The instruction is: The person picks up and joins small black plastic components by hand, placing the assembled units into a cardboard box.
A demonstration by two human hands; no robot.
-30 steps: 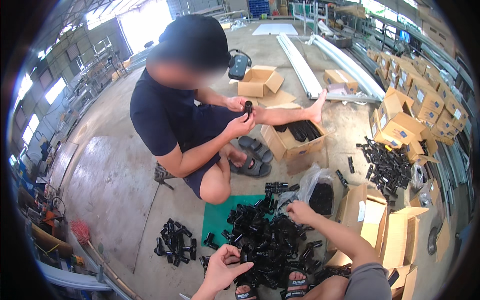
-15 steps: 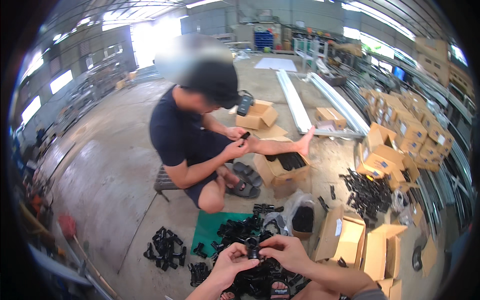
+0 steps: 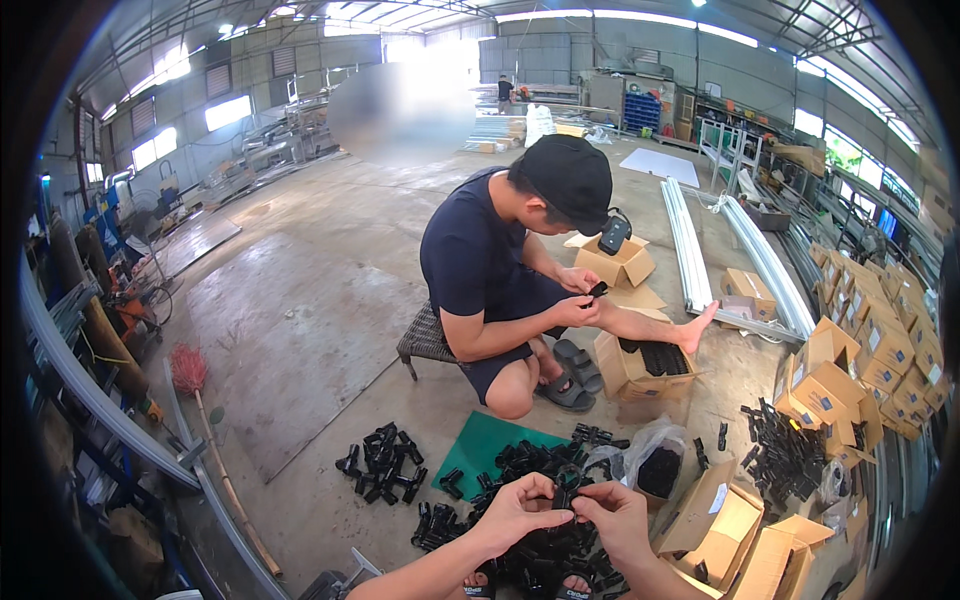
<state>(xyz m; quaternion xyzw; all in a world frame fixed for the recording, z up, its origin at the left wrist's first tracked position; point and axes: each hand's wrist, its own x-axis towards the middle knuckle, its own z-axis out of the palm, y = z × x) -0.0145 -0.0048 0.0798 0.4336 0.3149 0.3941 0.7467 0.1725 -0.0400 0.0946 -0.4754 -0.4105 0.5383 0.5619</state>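
The left hand (image 3: pixel 513 512) and the right hand (image 3: pixel 618 514) grasp one glossy black tubular fitting (image 3: pixel 566 490) between thumbs and fingertips, the left hand from its left side and the right hand from its right side. The fitting is positioned above a loose pile of glossy black tubular fittings (image 3: pixel 528 460), part of which lies on a flat green sheet (image 3: pixel 475 442) on the grey concrete floor (image 3: pixel 310 525). Left of the sheet, a smaller cluster of black branched fittings (image 3: pixel 382 467) rests directly on the floor. Right of the pile, a clear crumpled plastic bag (image 3: pixel 653 438) surrounds a mass of small black pieces (image 3: pixel 659 472); nearer the lower right, an open brown cardboard box (image 3: pixel 728 532) stands with its flaps raised. Across the pile, a co-worker in a dark navy shirt (image 3: pixel 465 250) sits on a low dark woven stool (image 3: pixel 425 335) and holds a small black part (image 3: pixel 598 290) in both hands. Beside the co-worker's extended leg, an open brown cardboard carton (image 3: pixel 625 378) contains rows of black parts (image 3: pixel 658 357)
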